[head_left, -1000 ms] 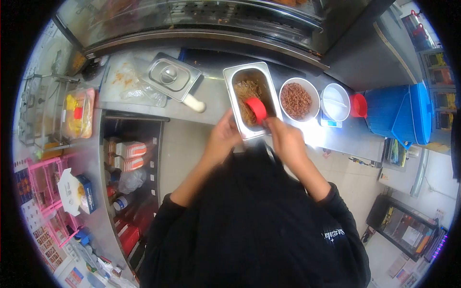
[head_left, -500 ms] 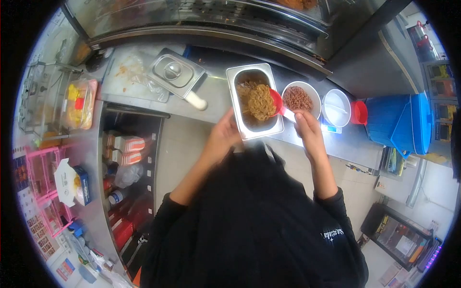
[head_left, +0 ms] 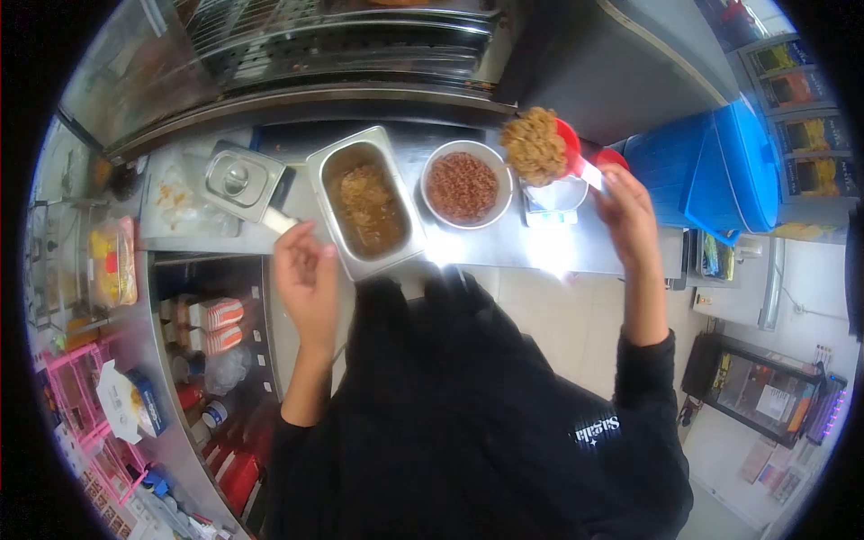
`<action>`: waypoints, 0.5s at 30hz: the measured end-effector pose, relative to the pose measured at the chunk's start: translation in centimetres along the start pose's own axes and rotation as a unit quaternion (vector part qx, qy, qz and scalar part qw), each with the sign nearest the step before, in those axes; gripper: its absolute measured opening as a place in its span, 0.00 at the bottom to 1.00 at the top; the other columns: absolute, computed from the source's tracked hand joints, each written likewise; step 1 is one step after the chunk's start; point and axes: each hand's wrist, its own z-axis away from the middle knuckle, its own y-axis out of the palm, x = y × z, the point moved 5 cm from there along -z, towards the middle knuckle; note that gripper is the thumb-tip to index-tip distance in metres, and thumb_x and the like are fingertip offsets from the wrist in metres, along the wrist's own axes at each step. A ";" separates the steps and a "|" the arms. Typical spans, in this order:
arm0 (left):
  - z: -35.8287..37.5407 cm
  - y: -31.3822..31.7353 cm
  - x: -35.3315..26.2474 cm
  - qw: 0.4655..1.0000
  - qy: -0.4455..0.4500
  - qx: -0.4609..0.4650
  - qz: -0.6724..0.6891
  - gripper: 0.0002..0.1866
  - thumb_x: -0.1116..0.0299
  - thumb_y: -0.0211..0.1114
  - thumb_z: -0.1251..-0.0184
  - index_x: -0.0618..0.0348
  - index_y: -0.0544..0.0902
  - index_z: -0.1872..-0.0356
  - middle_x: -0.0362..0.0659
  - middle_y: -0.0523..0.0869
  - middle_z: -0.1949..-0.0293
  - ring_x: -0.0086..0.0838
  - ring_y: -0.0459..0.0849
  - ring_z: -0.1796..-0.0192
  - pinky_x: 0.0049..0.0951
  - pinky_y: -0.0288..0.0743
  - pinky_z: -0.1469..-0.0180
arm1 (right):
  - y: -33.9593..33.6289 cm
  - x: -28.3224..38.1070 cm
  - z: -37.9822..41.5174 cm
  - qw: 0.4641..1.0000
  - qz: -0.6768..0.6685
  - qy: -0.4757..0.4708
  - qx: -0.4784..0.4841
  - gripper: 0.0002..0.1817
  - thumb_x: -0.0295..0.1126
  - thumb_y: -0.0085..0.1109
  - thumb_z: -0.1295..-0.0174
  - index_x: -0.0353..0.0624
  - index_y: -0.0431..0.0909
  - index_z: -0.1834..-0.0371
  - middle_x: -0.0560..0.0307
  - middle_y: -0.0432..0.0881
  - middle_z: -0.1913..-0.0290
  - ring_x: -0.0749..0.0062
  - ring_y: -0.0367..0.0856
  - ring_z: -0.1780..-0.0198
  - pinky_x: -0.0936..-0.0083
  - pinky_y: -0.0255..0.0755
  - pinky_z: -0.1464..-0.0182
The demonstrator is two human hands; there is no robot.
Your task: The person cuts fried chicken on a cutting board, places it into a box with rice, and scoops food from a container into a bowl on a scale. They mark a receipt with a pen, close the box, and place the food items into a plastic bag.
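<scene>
- My right hand (head_left: 627, 209) is closed around the white handle of a red scoop (head_left: 569, 148), which is heaped with brown shredded food (head_left: 533, 144) and held up over a white container (head_left: 560, 192) on the surface (head_left: 486, 247).
- My left hand (head_left: 306, 274) is loosely open and holds nothing — it hangs just beside the near left edge of the steel pan (head_left: 364, 209), apart from it as far as I can tell.
- Between my hands sit that pan, part full of the same food in sauce, and a white bowl (head_left: 463, 184) of reddish-brown crumbs.
- Beyond my left hand lies a steel lid (head_left: 237, 179).
</scene>
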 end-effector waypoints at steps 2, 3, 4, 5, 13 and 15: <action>-0.4 4.7 -2.2 0.993 0.018 0.108 -0.054 0.14 0.77 0.57 0.40 0.61 0.74 0.52 0.35 0.71 0.68 0.17 0.71 0.64 0.17 0.66 0.60 | -3.3 0.1 -0.4 0.999 0.042 -0.004 -0.009 0.08 0.36 0.52 0.37 0.44 0.77 0.64 0.77 0.62 0.82 0.92 0.53 0.80 0.89 0.45 0.78; -0.8 7.3 -3.0 0.983 0.026 0.161 -0.081 0.13 0.78 0.56 0.39 0.63 0.74 0.53 0.36 0.71 0.68 0.18 0.71 0.63 0.17 0.66 0.59 | -5.2 -0.6 -0.8 0.998 0.065 -0.005 -0.010 0.08 0.36 0.53 0.37 0.44 0.77 0.65 0.77 0.62 0.81 0.92 0.53 0.80 0.89 0.45 0.78; -1.4 10.1 -3.8 0.969 0.059 0.212 -0.109 0.12 0.77 0.56 0.39 0.63 0.76 0.54 0.39 0.74 0.67 0.21 0.74 0.62 0.20 0.68 0.58 | -6.6 -1.4 -1.2 0.996 0.088 -0.005 -0.010 0.07 0.35 0.53 0.38 0.45 0.77 0.66 0.77 0.63 0.81 0.92 0.53 0.80 0.89 0.45 0.78; -2.2 13.2 -4.1 0.951 0.091 0.263 -0.137 0.12 0.77 0.56 0.40 0.64 0.77 0.54 0.42 0.76 0.67 0.25 0.77 0.61 0.22 0.70 0.56 | -7.8 -2.3 -1.5 0.994 0.106 -0.003 -0.013 0.06 0.35 0.54 0.38 0.46 0.77 0.67 0.77 0.63 0.81 0.93 0.53 0.80 0.89 0.45 0.78; -6.0 30.9 5.9 0.798 0.102 0.389 -0.448 0.20 0.81 0.55 0.48 0.64 0.77 0.50 0.57 0.81 0.60 0.49 0.80 0.54 0.38 0.73 0.51 | -12.3 -7.0 -3.1 0.965 0.233 -0.121 -0.010 0.07 0.32 0.56 0.39 0.40 0.78 0.65 0.70 0.74 0.74 0.87 0.67 0.73 0.86 0.61 0.70; -5.9 31.8 6.5 0.786 0.073 0.400 -0.465 0.21 0.82 0.56 0.51 0.63 0.78 0.52 0.58 0.81 0.60 0.48 0.79 0.53 0.38 0.73 0.50 | -12.0 -7.1 -2.7 0.965 0.235 -0.114 -0.020 0.07 0.31 0.56 0.39 0.39 0.78 0.65 0.70 0.74 0.75 0.87 0.67 0.72 0.86 0.63 0.70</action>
